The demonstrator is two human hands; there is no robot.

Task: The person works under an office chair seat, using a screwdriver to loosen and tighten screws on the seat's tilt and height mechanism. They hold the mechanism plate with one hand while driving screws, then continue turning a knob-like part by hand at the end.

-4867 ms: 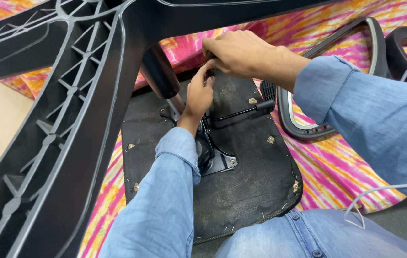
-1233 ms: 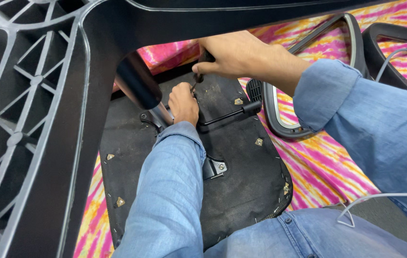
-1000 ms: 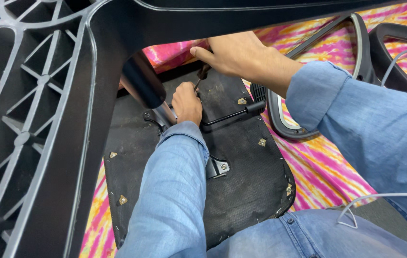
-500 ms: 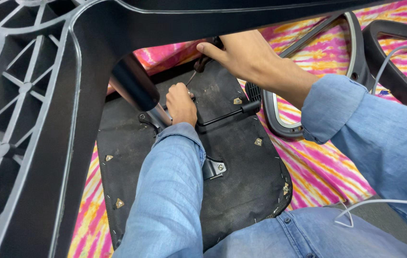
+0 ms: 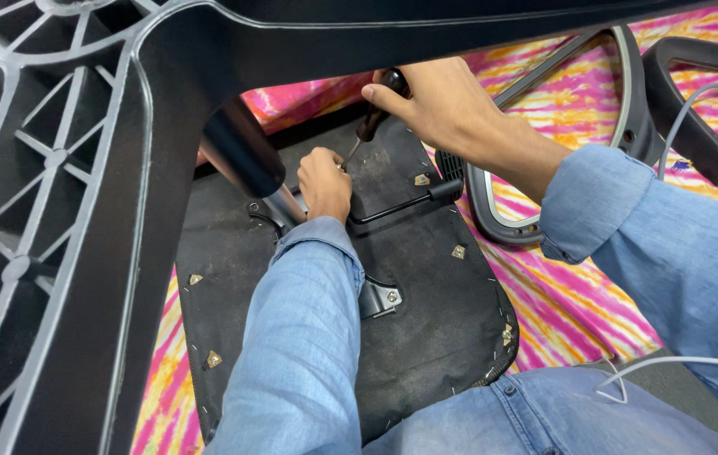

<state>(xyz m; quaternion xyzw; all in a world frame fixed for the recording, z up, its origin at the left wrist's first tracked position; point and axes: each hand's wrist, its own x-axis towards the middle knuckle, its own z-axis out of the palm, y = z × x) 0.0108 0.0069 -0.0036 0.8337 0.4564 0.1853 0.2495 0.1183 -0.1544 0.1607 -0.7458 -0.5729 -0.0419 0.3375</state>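
Note:
An upside-down office chair seat [image 5: 426, 312] with a black fabric underside lies on a pink striped cloth. My right hand [image 5: 431, 105] grips the dark handle of a screwdriver [image 5: 369, 126], whose shaft slants down to the left. My left hand [image 5: 325, 181] is closed around the screwdriver's tip, at the metal mechanism beside the gas cylinder [image 5: 245, 164]. A black adjustment lever [image 5: 405, 202] runs across the seat just right of my left hand.
The black star-shaped chair base [image 5: 64, 219] looms over the left and top of the view. Grey and black armrest loops [image 5: 629, 101] lie on the pink cloth [image 5: 570, 303] at the right. A white cable [image 5: 671, 362] crosses my lap.
My right hand has lifted slightly and now shows the screwdriver handle more clearly. My left hand stays at the mechanism. The view has shifted a little.

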